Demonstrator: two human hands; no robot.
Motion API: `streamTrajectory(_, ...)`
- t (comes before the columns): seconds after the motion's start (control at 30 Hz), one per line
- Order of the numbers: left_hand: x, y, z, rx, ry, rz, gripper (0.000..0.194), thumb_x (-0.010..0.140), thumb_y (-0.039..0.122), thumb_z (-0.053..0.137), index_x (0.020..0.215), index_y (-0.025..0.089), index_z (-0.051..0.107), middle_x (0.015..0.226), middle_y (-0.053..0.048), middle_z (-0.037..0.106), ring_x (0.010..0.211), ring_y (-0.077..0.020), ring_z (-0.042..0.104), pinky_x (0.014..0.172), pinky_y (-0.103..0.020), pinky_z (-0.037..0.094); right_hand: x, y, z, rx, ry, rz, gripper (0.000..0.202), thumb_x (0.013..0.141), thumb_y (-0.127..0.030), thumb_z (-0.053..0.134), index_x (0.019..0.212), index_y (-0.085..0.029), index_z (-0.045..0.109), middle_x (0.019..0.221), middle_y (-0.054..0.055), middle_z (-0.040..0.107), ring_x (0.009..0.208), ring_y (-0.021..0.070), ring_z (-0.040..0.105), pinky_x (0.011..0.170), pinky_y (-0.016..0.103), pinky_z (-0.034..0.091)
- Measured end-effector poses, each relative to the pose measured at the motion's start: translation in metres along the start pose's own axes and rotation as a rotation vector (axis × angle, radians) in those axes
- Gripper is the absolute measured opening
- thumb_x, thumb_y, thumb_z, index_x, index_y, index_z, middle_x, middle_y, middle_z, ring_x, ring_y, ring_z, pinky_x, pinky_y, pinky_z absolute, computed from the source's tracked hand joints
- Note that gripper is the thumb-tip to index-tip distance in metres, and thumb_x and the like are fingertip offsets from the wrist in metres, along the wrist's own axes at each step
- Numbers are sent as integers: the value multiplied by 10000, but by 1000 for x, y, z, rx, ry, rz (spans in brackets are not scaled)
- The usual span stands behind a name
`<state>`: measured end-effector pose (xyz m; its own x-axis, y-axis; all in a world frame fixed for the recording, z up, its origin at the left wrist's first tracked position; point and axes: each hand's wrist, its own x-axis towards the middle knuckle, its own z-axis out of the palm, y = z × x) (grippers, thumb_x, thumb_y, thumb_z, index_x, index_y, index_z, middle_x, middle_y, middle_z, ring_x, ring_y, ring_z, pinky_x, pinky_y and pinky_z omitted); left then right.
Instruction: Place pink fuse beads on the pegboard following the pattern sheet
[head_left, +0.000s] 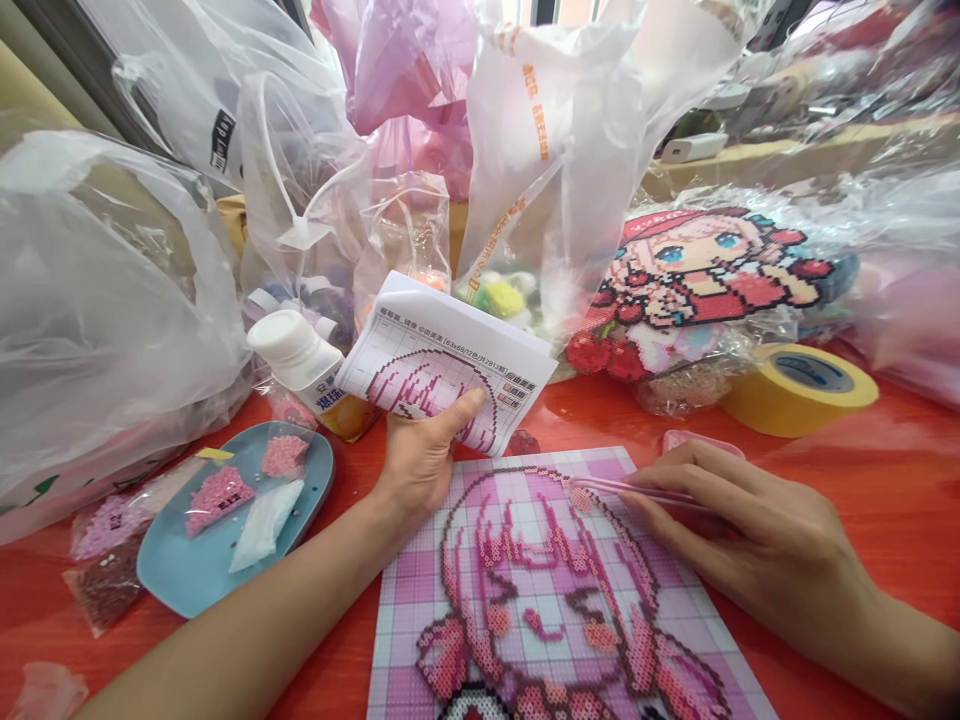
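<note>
My left hand [420, 455] is closed round a folded paper pattern [450, 325], thumb on top of a printed pink-haired character grid. The paper is held tilted above the far edge of the bead board. My right hand [757, 540] pinches pink tweezers [634, 490], whose tips touch or hover just over the upper right of the design. Whether a bead sits between the tips is too small to tell. On the pink-and-white checked pegboard [409, 570], tube beads form a character [547, 585] with dark brown outline, pink hair strands, shut eyes and blushing cheeks.
Left of the board, a blue plate [172, 560] carries several bead bags [220, 497]. A white-capped bottle [289, 350] stands behind it. Plastic bags [555, 130] crowd the back. At right are yellow tape [799, 390] and a finished bead character [712, 265].
</note>
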<state>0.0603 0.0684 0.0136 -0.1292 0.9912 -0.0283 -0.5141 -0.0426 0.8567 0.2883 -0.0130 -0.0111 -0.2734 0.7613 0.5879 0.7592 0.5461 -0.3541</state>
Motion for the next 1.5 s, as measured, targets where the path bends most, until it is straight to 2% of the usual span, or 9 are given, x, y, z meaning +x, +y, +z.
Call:
streamTrajectory(0.33,1,-1,-1,-3,-10,9,545,556,74,868,1037,238,673,1003,8,784,1087,-249,687,1007,-403,504,2,-1,-2,-35,24,-36,165,946,-307,550,866,-195,641,718,14,615,504,82,547,426,206,428)
streamTrajectory(0.9,0,0,0,-8,13,5,588,554,52,852,1072,239,644,1066,-4,770,1139,-260,660,1030,-412,488,3,-2,-3,-28,23,-28,149,915,-303,592,847,-192,664,700,11,610,477,76,512,404,209,407)
streamTrajectory(1.2,0,0,0,-2,18,-14,599,556,53,850,1082,238,631,999,-1,774,1129,-259,661,1034,-427,481,2,-2,-3,-20,36,-24,155,918,-318,590,854,-194,657,704,7,605,460,62,492,406,201,401)
streamTrajectory(1.5,0,0,0,-3,17,-5,576,544,69,862,1052,238,651,970,11,776,1058,-240,687,995,-404,504,3,-2,-3,-45,18,-75,120,943,-288,559,918,-214,651,767,1,624,572,75,596,488,181,463)
